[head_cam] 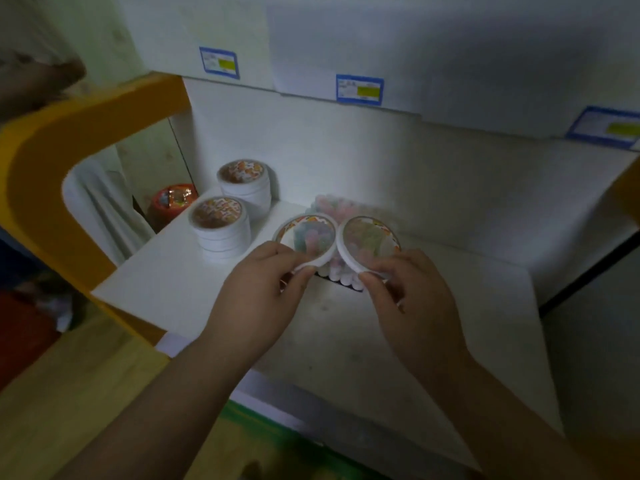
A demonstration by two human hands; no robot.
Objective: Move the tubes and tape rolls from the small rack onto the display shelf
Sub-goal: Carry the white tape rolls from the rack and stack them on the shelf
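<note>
My left hand (258,292) pinches a thin white tape roll (306,239) by its near rim. My right hand (408,289) pinches a second white tape roll (369,242) the same way. Both rolls are tilted up side by side, their rims touching, above the white display shelf (173,289). Behind and under them stands a bundle of pastel tubes (337,207), seen partly through the rolls' clear wrapping. Two stacks of white tape rolls stand on the shelf's left part: a near stack (220,226) and a far stack (246,183).
An orange frame (45,174) curves round the shelf's left side. A red container (171,202) sits behind the shelf's left edge. The upper shelf's front carries blue price labels (359,90). A green edge (277,434) runs below the shelf front.
</note>
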